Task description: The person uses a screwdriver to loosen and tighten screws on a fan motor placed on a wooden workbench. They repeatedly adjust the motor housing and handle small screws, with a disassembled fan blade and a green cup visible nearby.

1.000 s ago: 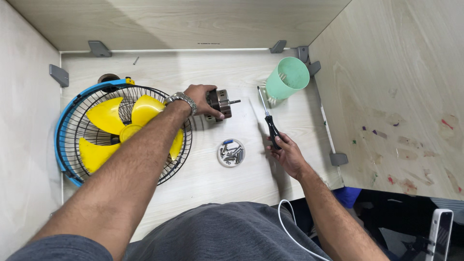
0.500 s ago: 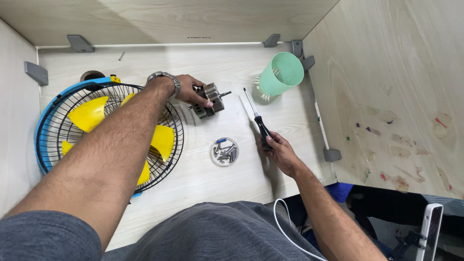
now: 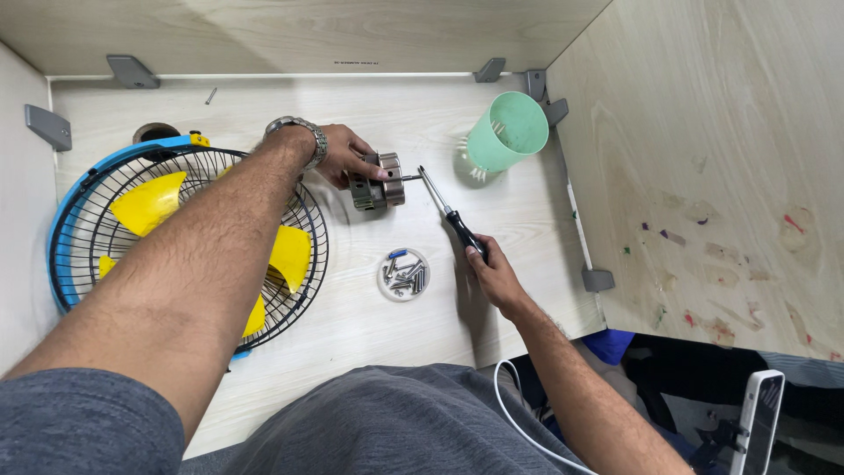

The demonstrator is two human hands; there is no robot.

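The left hand [image 3: 345, 156] clasps the small metal motor [image 3: 378, 180] on the counter [image 3: 527, 211], fingers wrapped over its 9 o'clock side. The right hand [image 3: 497, 274] pinches the black handle of a screwdriver [image 3: 448, 213], whose tip points toward 11 o'clock, just beside the motor's shaft.

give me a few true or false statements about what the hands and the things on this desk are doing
1. The left hand grips the small motor. True.
2. The right hand holds a hammer. False: it holds a screwdriver.
3. The green cup lies tipped on its side. True.
4. The small dish of screws sits inside the cup. False: it sits on the desk, apart from it.
5. The fan blades are red. False: yellow.
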